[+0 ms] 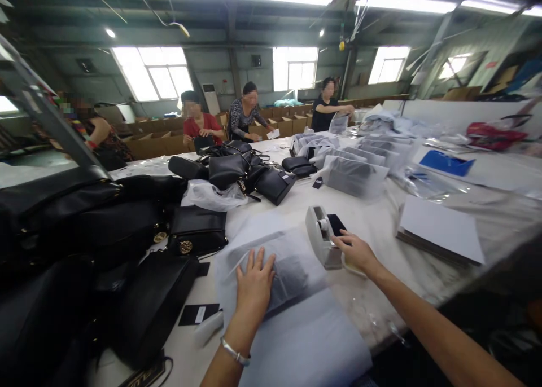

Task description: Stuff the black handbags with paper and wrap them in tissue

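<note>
My left hand (pixel 255 282) lies flat with its fingers spread on a dark bag wrapped in white tissue paper (pixel 292 271). A metal bracelet is on that wrist. More tissue paper (pixel 309 342) spreads toward me beneath the bundle. My right hand (pixel 355 253) is at the near side of a grey-white tape dispenser (pixel 319 243), its thumb and fingers drawn together by the dispenser's front. Whatever they pinch is too small to make out. Left of the bundle are a black handbag with a gold emblem (pixel 199 229) and a black tag card (pixel 199 315).
Black handbags (pixel 76 223) pile up along the left. Wrapped bags (pixel 353 175) stand in a row at the back. On the right lie a stack of white boards (pixel 440 229) and a blue holder (pixel 446 162). Several people work across the table, before cardboard boxes (pixel 156 144).
</note>
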`<state>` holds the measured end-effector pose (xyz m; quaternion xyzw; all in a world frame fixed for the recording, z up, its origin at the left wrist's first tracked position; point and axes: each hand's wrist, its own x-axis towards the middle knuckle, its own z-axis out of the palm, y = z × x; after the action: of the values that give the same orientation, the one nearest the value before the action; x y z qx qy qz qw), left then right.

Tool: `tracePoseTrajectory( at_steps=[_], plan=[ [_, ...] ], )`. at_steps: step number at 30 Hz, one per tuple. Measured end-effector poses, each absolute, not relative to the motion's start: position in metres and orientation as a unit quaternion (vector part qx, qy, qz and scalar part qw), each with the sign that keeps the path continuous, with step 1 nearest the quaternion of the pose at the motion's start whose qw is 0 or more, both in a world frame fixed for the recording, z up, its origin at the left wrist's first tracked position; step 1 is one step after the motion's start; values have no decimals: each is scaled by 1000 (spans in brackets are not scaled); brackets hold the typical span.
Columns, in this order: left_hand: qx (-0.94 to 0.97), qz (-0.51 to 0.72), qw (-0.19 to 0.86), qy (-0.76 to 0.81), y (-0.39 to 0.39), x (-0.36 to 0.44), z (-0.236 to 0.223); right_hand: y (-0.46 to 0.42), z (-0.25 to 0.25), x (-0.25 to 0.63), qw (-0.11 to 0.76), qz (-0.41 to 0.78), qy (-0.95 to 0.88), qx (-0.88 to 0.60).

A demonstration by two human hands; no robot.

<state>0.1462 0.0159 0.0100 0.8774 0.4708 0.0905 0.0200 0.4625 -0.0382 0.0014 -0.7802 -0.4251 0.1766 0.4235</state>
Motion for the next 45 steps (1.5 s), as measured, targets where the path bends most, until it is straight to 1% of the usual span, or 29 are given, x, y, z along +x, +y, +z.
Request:
tracePoseTrajectory(
  at_steps=[2,5,8,11,13,16,18,21,24,26,27,30,33,36,38,40,42,45],
  plan=[
    [876,89,20,474,15,146,13,-39,-6,459,448,214,-389,-776],
    [876,87,18,474,14,145,14,-38,-10,448,495,223,-360,-759],
    [876,93,15,472,14,144,13,-44,-1,435,545,206,-340,-738],
    [877,99,13,471,14,144,11,-60,13,418,619,187,-314,-695],
    [876,100,10,471,13,144,11,-74,16,406,653,225,-279,-667],
    [876,103,7,470,13,143,10,-92,4,394,664,340,-199,-635],
    [877,104,5,469,13,143,8,-98,-11,391,663,385,-158,-622],
    [878,105,2,467,14,143,6,-96,-30,396,645,371,-158,-649],
    [878,104,-1,466,15,143,5,-91,-36,410,625,344,-179,-677],
    [879,100,-2,465,16,144,7,-92,-34,422,584,321,-232,-708],
    [880,98,-2,465,16,144,7,-95,-31,429,544,294,-281,-734],
    [881,94,1,464,16,144,9,-108,-18,450,377,136,-472,-785],
    [882,95,1,461,17,143,9,-116,5,467,236,-14,-648,-724],
    [882,94,0,462,18,142,8,-104,37,475,130,-75,-786,-600],
    [881,93,1,464,18,142,6,-83,56,471,90,-86,-843,-523],
    [880,95,4,465,19,142,5,-55,71,460,70,-87,-877,-467],
    [879,99,9,466,20,142,4,-23,79,442,68,-67,-899,-428],
    [875,101,20,472,20,143,4,29,80,412,85,11,-920,-384]
  ],
)
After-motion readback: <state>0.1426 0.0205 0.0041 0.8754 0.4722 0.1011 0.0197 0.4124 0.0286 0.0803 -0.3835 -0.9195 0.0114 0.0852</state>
